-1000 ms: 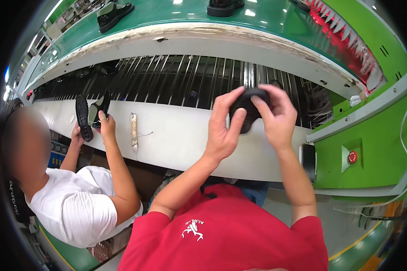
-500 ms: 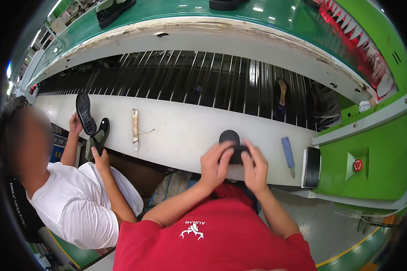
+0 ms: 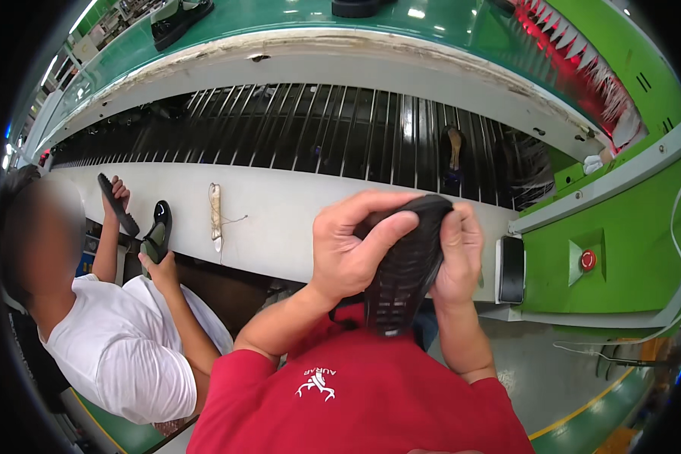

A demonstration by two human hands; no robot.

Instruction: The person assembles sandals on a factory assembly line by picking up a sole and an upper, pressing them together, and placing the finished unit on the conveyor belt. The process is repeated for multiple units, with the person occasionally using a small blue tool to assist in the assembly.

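Black sole [image 3: 406,276] between left hand [image 3: 346,248] and right hand [image 3: 459,261]

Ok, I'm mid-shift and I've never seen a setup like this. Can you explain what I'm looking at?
There is no robot here: a person works bare-handed. Every picture comes from the left one of two wide fisheye cameras on that person's head, looking down, so straight edges curve.

The left hand and right hand together grip a black shoe sole, its ridged face toward the camera. It is held up in front of a white ledge. On the ledge lies a slim tan-wrapped tool with a string; a black rectangular object sits near its right end. Beyond run metal rods.

At left, a co-worker holds another sole and a dark shoe.
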